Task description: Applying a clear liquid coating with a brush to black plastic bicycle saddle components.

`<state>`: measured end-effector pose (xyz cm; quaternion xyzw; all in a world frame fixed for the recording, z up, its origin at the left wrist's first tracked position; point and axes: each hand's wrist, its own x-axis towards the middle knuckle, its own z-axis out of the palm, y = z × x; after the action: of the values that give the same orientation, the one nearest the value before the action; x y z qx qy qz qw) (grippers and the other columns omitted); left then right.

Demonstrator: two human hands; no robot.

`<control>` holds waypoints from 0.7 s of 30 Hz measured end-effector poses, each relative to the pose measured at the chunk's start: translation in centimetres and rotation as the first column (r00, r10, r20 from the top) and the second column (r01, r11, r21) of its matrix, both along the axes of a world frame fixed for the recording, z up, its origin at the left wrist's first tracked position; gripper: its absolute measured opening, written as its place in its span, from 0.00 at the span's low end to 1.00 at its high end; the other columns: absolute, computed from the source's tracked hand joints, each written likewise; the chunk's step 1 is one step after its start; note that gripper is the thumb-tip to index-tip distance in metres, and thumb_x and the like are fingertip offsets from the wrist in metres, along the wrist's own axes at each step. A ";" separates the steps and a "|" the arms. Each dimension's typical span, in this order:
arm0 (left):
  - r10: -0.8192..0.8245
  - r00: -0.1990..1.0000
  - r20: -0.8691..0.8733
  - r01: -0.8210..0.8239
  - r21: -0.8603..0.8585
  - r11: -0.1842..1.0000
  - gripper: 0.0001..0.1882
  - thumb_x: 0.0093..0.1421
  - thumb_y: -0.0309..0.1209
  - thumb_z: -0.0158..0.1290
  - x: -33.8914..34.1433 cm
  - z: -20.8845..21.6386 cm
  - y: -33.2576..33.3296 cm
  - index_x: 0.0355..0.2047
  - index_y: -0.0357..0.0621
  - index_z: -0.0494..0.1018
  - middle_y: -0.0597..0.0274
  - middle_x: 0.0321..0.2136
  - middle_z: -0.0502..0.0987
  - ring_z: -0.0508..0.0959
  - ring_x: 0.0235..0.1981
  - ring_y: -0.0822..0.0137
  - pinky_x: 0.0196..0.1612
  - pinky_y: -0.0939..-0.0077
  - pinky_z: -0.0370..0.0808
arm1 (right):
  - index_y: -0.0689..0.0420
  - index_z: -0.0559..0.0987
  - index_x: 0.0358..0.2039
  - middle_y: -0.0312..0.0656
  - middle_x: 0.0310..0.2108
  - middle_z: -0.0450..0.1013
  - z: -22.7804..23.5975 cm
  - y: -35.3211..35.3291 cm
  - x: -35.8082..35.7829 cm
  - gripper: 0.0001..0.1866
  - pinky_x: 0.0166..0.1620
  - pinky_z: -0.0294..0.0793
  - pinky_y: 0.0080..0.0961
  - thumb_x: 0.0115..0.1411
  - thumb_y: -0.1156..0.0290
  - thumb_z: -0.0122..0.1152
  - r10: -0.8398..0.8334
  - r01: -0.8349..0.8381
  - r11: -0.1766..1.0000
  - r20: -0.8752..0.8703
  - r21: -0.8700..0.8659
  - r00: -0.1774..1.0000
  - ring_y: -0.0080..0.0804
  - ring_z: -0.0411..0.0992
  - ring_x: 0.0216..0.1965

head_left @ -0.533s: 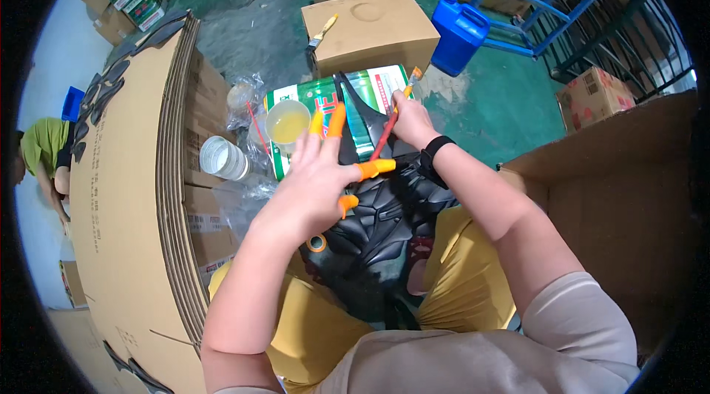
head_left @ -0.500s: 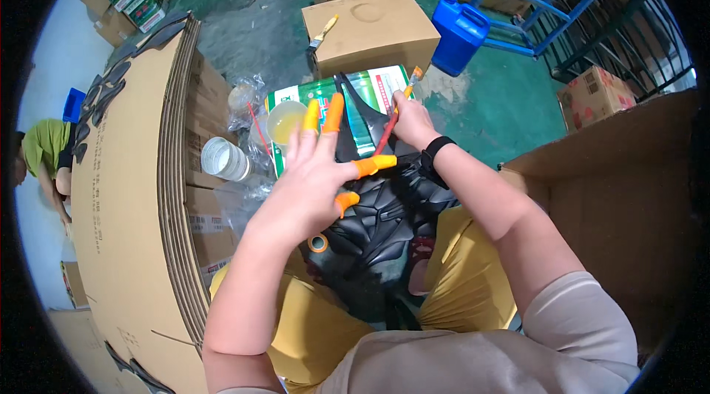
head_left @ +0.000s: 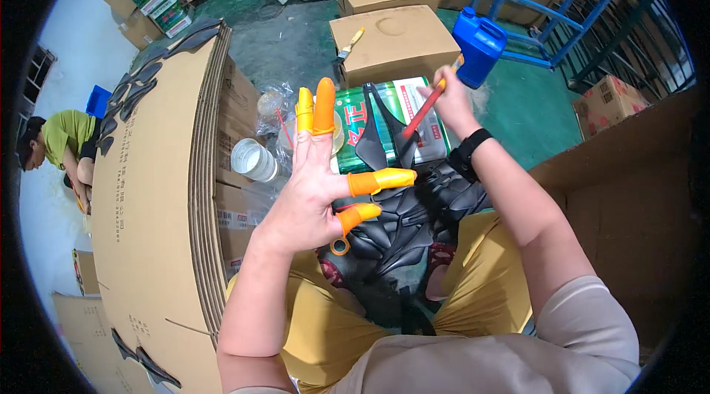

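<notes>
The left hand [head_left: 314, 194], capped with orange rubber finger cots, has lifted slightly, fingers spread wide and empty, centre frame. The right hand [head_left: 450, 94] still grips a thin red-handled brush [head_left: 423, 109] above the green rectangular tin [head_left: 370, 128]; black moulded pieces [head_left: 399, 216] rest on the lap.

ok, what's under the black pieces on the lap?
The black pieces lie piled on the yellow trousers; a green tin sits past the pile's far end. What lies inside the pile is covered. Left hand is raised beside it, right hand holds a brush.
</notes>
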<state>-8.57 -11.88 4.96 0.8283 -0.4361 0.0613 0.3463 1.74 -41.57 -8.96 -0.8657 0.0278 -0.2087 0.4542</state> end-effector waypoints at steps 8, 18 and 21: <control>-0.126 0.989 -0.078 0.118 -0.102 0.988 0.20 0.42 0.39 0.65 -0.6 0.4 0.1 0.39 0.67 0.79 0.39 0.64 0.34 0.28 0.65 0.40 0.62 0.48 0.30 | 0.53 0.60 0.29 0.39 0.31 0.72 13.5 5.6 -6.3 0.14 0.41 0.71 0.20 0.55 0.77 0.59 0.329 -0.449 0.715 0.309 0.536 0.892 0.24 0.72 0.35; -0.254 0.943 -0.216 0.271 0.050 0.961 0.17 0.39 0.35 0.65 -1.1 0.0 -1.4 0.34 0.61 0.80 0.45 0.59 0.57 0.40 0.65 0.40 0.63 0.46 0.33 | 0.53 0.60 0.33 0.55 0.58 0.58 15.4 9.9 -9.3 0.30 0.63 0.43 0.43 0.42 0.56 0.72 0.663 -0.679 0.726 0.371 -0.110 0.650 0.50 0.45 0.65; -0.255 0.949 -0.187 0.248 -0.057 0.967 0.17 0.38 0.34 0.65 -1.5 0.6 -1.9 0.33 0.61 0.80 0.51 0.55 0.63 0.44 0.64 0.41 0.63 0.46 0.36 | 0.53 0.61 0.32 0.55 0.58 0.58 15.3 9.6 -9.4 0.28 0.62 0.44 0.45 0.43 0.55 0.71 0.674 -0.642 0.735 0.344 -0.220 0.654 0.52 0.44 0.65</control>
<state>-10.09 -13.76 5.55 0.7623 -0.5013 -0.0565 0.4055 -7.68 -32.00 6.39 -0.7717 -0.3894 -0.2036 0.4598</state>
